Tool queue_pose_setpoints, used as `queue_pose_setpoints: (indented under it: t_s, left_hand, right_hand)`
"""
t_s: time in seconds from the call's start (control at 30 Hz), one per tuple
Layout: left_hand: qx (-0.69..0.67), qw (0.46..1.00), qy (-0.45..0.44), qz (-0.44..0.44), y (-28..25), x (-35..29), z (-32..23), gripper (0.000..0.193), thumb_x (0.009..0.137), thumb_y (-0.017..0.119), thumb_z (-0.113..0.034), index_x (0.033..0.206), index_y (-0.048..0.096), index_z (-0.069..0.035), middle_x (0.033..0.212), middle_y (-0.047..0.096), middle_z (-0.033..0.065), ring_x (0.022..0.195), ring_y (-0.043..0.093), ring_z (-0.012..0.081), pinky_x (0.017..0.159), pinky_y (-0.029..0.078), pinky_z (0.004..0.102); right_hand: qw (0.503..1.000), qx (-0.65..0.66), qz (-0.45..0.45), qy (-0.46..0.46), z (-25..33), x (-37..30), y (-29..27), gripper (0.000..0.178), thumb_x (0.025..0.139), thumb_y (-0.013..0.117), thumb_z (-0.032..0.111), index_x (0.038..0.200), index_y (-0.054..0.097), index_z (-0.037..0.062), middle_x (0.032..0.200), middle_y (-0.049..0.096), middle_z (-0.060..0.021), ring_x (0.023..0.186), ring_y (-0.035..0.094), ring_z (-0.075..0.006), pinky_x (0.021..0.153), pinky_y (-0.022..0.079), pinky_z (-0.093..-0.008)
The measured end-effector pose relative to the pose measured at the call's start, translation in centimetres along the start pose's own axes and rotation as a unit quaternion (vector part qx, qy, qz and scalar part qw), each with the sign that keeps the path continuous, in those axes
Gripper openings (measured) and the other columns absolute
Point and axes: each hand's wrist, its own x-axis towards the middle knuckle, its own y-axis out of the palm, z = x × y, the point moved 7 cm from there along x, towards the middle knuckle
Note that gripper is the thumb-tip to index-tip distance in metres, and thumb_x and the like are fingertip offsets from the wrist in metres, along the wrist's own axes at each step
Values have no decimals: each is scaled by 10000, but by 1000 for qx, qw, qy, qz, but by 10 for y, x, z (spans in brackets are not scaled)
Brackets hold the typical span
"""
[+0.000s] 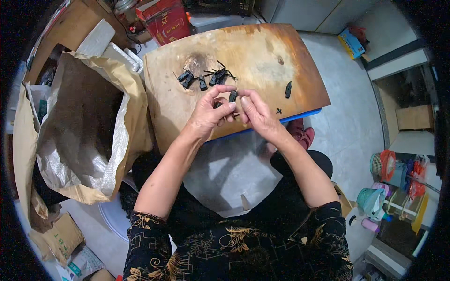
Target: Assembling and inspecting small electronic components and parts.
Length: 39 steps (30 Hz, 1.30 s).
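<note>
Above the near edge of a worn wooden board (173,112), my two hands meet. A small black plastic part (233,96) is pinched between the thumb and fingers of my left hand (211,110); another dark piece shows lower in its curled fingers. My right hand (260,114) is closed, its thumb and forefinger touching or almost touching the part's right side. Whether it grips a piece of its own is hidden. Just beyond my hands lie several similar black parts (202,83) with thin prongs. One longer black piece (288,90) rests apart on the right, with a tiny black cross-shaped bit (279,111) nearer me.
A large open paper sack with woven white lining (123,136) stands against the board's left side. A red box (165,23) is behind the board. On the floor at far right sits a blue and yellow box (351,43). Baskets and bags crowd a rack (403,201) at right.
</note>
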Motion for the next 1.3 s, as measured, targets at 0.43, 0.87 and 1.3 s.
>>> queue_pose_setpoints:
  t_s: [0.43,0.87,1.3]
  left_hand:
    - [129,978,146,-76,-4,2,-8,298,801,597,-21,1097,576,-53,718,551,20,593,518,67,522,446,211]
    - [168,970,141,-105,-11,-1,-9,305,819,591,-45,1122,573,-65,747,552,3,600,485,51,522,422,186]
    - [381,838,333,-202,0,-13,-22,294,733,557,44,1011,599,-43,896,618,158,810,612,306,684,492,345]
  right_hand:
    - [999,34,-16,-3,-11,14,16,307,959,364,246,1153,424,17,649,397,40,525,374,-35,443,309,-185]
    - [999,34,-10,23,-10,17,22,278,953,383,268,1149,441,80,581,370,64,468,329,-27,406,272,-185]
    - [981,130,-43,134,-26,18,29,233,951,385,228,1141,467,120,572,363,72,429,307,-29,373,252,-188]
